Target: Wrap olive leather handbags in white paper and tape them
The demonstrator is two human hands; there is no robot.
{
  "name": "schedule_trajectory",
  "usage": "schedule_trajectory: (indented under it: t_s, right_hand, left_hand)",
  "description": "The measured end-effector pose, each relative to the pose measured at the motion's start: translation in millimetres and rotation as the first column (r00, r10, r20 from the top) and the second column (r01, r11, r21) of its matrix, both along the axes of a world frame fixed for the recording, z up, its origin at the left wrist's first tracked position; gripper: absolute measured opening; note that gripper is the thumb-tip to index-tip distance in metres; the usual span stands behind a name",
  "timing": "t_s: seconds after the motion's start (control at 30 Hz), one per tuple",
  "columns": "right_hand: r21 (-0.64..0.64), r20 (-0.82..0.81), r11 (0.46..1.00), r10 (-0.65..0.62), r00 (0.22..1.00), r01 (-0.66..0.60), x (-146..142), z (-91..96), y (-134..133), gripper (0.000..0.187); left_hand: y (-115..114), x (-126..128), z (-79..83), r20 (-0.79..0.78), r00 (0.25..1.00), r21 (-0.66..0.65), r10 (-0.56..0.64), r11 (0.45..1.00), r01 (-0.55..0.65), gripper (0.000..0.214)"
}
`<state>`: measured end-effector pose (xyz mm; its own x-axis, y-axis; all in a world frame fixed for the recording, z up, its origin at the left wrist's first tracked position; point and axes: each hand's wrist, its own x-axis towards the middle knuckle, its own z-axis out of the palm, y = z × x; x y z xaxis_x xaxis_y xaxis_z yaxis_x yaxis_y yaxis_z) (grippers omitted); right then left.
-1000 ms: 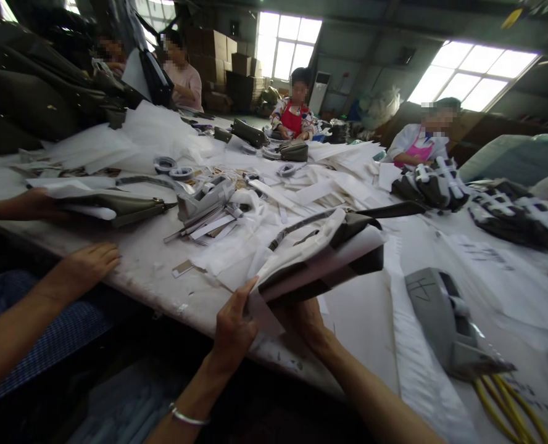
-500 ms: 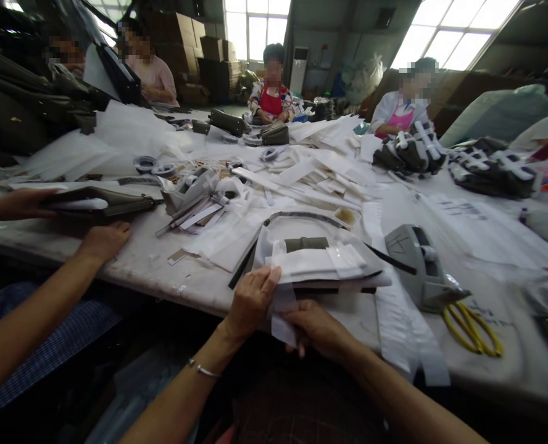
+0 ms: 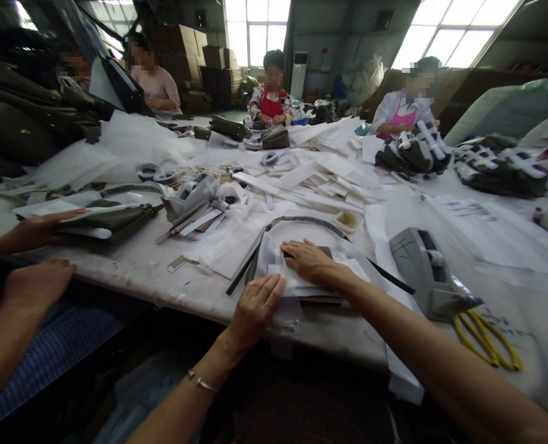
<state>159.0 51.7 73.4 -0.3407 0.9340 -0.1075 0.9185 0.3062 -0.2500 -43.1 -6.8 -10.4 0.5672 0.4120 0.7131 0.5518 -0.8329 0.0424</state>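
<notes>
Lying flat, straight-fingered, my right hand (image 3: 308, 262) partly hides the bag (image 3: 357, 271) below centre; whether my bent left hand (image 3: 255, 308) grips, I can't tell from here. A tape dispenser (image 3: 429, 271) crowds centre-right.

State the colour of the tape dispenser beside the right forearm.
The tape dispenser is grey; the head view shows it best.

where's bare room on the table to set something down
The clearest patch of table is along the near edge, between the olive bag on the left and the small card strip. It's crowded in the middle with paper strips and tape rolls, and a paper-covered bag lies under the right hand.
</notes>
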Motion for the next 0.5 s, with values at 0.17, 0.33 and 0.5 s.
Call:
schedule_trajectory:
  t_s: [0.17, 0.33, 0.5]
  right_hand:
    - [0.033, -0.039, 0.998, 0.058, 0.998, -0.057, -6, -8.7, 1, 0.037]
    - [0.212, -0.256, 0.973, 0.147, 0.955, -0.093, 11, 0.4, -35, 0.048]
    - [0.215, -0.354, 0.943, 0.318, 0.879, -0.255, 17, 3.2, -78, 0.046]
  left_hand:
    - [0, 0, -2.5, 0.053, 0.999, -0.042, 0.006, 0.999, -0.003, 0.04]
    - [-1, -1, 0.4, 0.078, 0.997, -0.093, -0.025, 0.995, 0.032, 0.043]
    - [-1, -3, 2.2, 0.113, 0.992, -0.145, -0.051, 0.987, 0.067, 0.044]
